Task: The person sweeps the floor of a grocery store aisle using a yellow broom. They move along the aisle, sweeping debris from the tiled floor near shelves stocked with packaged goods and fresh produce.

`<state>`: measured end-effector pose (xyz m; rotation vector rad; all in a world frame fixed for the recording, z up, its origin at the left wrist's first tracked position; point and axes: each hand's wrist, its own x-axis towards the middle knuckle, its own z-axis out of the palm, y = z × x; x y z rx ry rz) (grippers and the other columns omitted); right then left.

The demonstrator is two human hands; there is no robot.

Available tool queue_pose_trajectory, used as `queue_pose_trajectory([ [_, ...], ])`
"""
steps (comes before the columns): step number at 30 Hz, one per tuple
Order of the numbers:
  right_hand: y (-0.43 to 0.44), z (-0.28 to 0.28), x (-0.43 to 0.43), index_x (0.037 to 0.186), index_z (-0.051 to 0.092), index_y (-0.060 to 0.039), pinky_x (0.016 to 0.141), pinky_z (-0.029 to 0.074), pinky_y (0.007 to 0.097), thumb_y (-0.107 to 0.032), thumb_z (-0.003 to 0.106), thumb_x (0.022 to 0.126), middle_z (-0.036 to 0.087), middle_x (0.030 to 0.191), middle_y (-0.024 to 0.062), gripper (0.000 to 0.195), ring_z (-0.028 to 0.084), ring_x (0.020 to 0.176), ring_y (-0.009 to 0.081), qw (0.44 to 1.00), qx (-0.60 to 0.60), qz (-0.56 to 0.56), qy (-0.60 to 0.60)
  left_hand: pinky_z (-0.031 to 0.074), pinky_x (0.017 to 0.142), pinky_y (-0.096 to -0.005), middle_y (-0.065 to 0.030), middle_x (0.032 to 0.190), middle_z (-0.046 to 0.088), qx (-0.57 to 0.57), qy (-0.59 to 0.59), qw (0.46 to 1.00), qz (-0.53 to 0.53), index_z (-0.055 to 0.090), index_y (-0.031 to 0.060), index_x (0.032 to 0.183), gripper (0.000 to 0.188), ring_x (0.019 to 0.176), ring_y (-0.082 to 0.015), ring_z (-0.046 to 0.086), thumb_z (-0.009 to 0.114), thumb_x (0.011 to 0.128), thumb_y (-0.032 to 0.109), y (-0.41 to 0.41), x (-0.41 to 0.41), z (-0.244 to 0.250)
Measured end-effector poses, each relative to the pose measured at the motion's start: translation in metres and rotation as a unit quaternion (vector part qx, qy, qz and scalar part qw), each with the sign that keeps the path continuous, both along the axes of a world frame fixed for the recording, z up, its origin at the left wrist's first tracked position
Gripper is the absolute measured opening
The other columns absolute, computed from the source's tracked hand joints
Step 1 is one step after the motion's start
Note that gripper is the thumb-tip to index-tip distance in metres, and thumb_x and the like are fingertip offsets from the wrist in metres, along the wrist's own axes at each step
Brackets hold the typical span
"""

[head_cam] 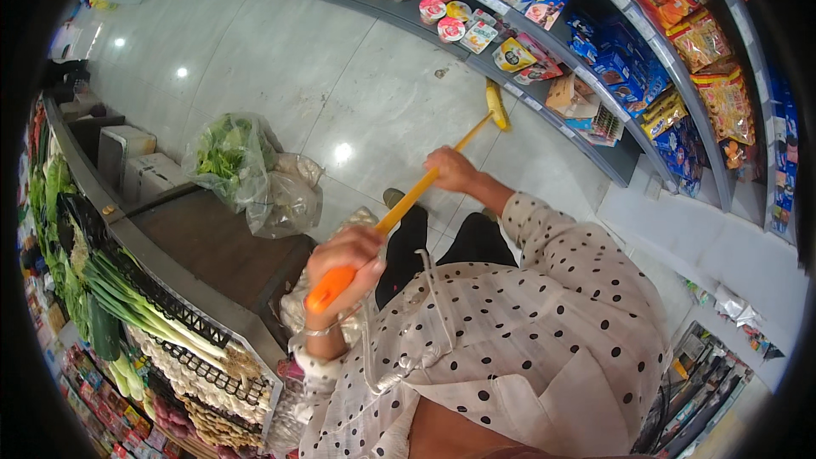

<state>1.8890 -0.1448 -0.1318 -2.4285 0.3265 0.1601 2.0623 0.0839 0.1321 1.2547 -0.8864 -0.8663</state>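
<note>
Both of my hands hold a long yellow pole [410, 201] that slants across the view. My left hand [346, 261] is closed around its upper end, by the orange grip [331, 289]. Farther down the pole, my right hand [451, 169] grips it. At the far end a yellow mop or broom head [496, 106] lies on the tiled floor beside the lowest shelf; its exact kind cannot be told.
Curved shelves [523, 97] with packaged snacks run along the top and right. A clear plastic bag of leafy greens [224, 152] and another plastic bag [290, 201] stand on the floor at the left. Near them is a vegetable stand [185, 280] with spring onions [159, 306].
</note>
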Motion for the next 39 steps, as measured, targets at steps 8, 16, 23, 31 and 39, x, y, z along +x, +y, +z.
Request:
queue_pose_trajectory([
  [8,0.050,0.043,0.116,0.074,0.065,-0.0095,0.080,0.047,0.0438,-0.011,0.065,0.064,0.062,0.079,0.0119,0.010,0.059,0.085,0.0320,0.994,0.025,0.095,-0.042,0.049,0.073,-0.0393,-0.0092,0.066,0.057,0.031,-0.131,0.987,0.089,0.055,-0.0003,0.065,0.015,0.074,-0.0298,0.063,0.068,0.072,0.000,0.054,0.016,0.035],
  [16,0.097,0.095,0.101,0.068,0.057,-0.0087,0.074,0.046,0.0424,-0.012,0.066,0.073,0.057,0.072,0.0095,0.010,0.057,0.078,0.0317,0.993,0.034,0.036,-0.108,0.044,0.058,-0.0324,-0.0025,0.054,0.048,-0.104,-0.039,0.970,0.216,0.048,0.0076,0.058,0.039,0.058,-0.0229,0.055,0.076,0.076,0.027,0.112,0.018,0.038],
  [23,0.075,0.007,-0.029,0.063,0.050,-0.0061,0.070,0.043,0.0447,-0.014,0.067,0.081,0.052,0.064,0.0119,0.025,0.055,0.069,0.0343,0.998,-0.030,-0.046,0.028,0.050,0.069,-0.0409,-0.0087,0.065,0.055,-0.077,0.213,0.968,0.108,0.051,0.0041,0.061,0.027,0.069,-0.0282,0.057,0.072,0.074,0.016,0.086,-0.017,-0.099],
  [31,0.056,-0.140,-0.009,0.063,0.048,-0.0031,0.063,0.040,0.0452,-0.010,0.066,0.082,0.052,0.064,0.0145,0.027,0.051,0.066,0.0372,0.999,-0.045,0.021,0.022,0.044,0.068,-0.0408,-0.0069,0.066,0.048,-0.087,0.340,0.858,0.375,0.047,0.0071,0.069,0.022,0.070,-0.0262,0.049,0.067,0.077,0.014,0.085,-0.066,-0.238],
  [39,0.130,-0.068,0.092,0.060,0.055,-0.0097,0.063,0.045,0.0452,-0.013,0.067,0.077,0.055,0.067,0.0088,0.021,0.054,0.072,0.0337,0.993,-0.014,0.119,0.007,0.033,0.053,-0.0302,0.0008,0.061,0.040,-0.060,0.228,0.837,0.493,0.043,0.0150,0.069,0.030,0.063,-0.0212,0.047,0.063,0.088,0.028,0.172,-0.061,-0.151],
])
